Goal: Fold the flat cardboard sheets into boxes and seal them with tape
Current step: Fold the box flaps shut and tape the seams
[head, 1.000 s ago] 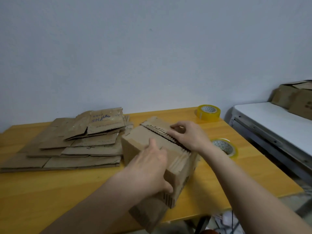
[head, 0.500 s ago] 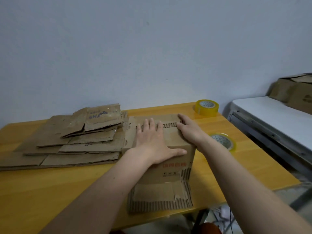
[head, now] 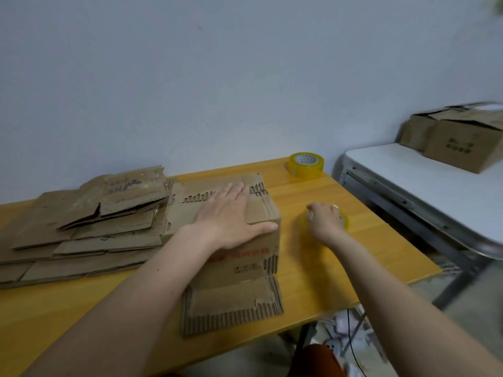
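Pressing down on the top flaps of the folded box [head: 239,240], the left hand [head: 231,219] is laid flat, with the fingers [head: 234,192] straight and together and the thumb stretched along the front top edge. Nothing is gripped by this hand; the flaps are only held closed under the palm. The box is placed near the middle of the wooden table [head: 340,257], and one loose flap [head: 231,303] is spread flat on the table at 6 o'clock from it, toward the near edge.

At 3 o'clock from the box, the right hand [head: 325,220] is put on a yellow tape roll [head: 345,222] lying flat on the table. The fingers are curled over the roll and seem to be closed around it, although the picture is blurred there and the hold is not seen sharply.

A second tape roll [head: 306,164] is found at 1 o'clock from the box, near the far edge of the table, well apart from the hand. At 9 o'clock, a stack of flat cardboard sheets [head: 87,227] is piled just beside the box. At 2 o'clock, beyond the table, a white bench [head: 424,186] is seen with finished cardboard boxes [head: 460,137] on it.
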{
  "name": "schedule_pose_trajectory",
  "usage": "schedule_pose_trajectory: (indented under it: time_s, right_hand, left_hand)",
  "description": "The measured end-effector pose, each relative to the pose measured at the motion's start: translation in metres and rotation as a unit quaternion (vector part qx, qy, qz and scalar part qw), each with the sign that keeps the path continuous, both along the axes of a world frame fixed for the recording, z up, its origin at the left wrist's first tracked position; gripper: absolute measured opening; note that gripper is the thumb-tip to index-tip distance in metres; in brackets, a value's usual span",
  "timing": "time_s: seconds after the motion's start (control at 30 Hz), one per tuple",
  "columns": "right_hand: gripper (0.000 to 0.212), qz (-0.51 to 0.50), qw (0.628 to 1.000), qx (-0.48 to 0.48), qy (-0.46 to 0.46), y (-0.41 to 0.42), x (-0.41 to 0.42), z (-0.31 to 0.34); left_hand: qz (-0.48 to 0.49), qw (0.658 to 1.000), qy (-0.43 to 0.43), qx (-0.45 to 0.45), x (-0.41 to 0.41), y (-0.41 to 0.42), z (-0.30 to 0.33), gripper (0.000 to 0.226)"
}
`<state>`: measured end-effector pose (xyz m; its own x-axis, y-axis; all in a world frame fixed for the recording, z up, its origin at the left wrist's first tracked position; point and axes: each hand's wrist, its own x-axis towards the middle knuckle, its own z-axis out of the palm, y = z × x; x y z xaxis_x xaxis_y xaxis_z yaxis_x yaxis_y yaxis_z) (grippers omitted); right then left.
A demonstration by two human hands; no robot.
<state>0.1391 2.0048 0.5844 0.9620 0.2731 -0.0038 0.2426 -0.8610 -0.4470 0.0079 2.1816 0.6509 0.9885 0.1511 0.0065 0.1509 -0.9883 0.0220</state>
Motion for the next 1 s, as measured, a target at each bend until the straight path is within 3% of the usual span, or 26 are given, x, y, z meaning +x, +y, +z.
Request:
schedule_pose_trajectory:
  time_s: [0.03,0.1,0.23,0.33,0.4,0.47,0.63,0.7,0.77,0.9,0.93,1.0]
  right_hand:
    - [0.043,0.0,0.997,-0.075,0.001,-0.01,0.004,-0.008]
    - [0.038,-0.017,0.99,-0.137,0.021,-0.024,0.005,-0.022]
    - [0.041,-0.007,0.994,-0.108,-0.003,-0.038,0.002,-0.035]
    - [0.048,0.043,0.999,0.004,0.015,-0.029,-0.002,-0.024]
    - [0.059,0.063,0.985,0.154,0.047,-0.02,-0.009,-0.01]
    - [0.073,0.084,0.954,0.279,0.066,-0.013,-0.018,0.008]
    - [0.074,0.221,0.888,0.404,0.022,0.001,-0.032,0.077]
    - [0.063,0.309,0.856,0.411,0.049,0.008,-0.037,0.104]
    - [0.048,0.384,0.836,0.384,0.077,0.016,-0.04,0.119]
    - [0.028,0.416,0.86,0.282,0.093,0.036,-0.043,0.12]
    - [0.026,0.414,0.868,0.261,0.088,0.041,-0.043,0.117]
    - [0.028,0.403,0.879,0.241,0.085,0.048,-0.041,0.111]
  left_hand:
    - [0.0,1.0,-0.005,-0.001,0.0,0.001,0.0,0.12]
    - [0.003,1.0,-0.013,0.0,0.002,0.0,0.0,0.122]
    - [0.011,1.0,-0.004,-0.007,0.003,0.003,-0.002,0.113]
    - [0.008,1.0,-0.011,-0.02,0.005,0.009,-0.002,0.079]
    - [0.004,0.999,-0.019,-0.029,0.005,0.013,0.002,0.068]
    - [0.012,0.997,-0.033,-0.067,0.005,0.017,0.005,0.075]
    - [0.08,0.955,-0.078,-0.274,0.006,0.028,0.014,0.115]
    - [0.077,0.908,-0.116,-0.395,0.006,0.033,0.017,0.1]
    - [0.069,0.817,-0.182,-0.542,0.004,0.038,0.019,0.068]
    - [0.044,0.556,-0.302,-0.773,-0.005,0.055,0.019,0.039]
    - [0.047,0.521,-0.316,-0.791,-0.007,0.058,0.018,0.034]
    - [0.064,0.511,-0.332,-0.79,-0.008,0.062,0.015,0.032]
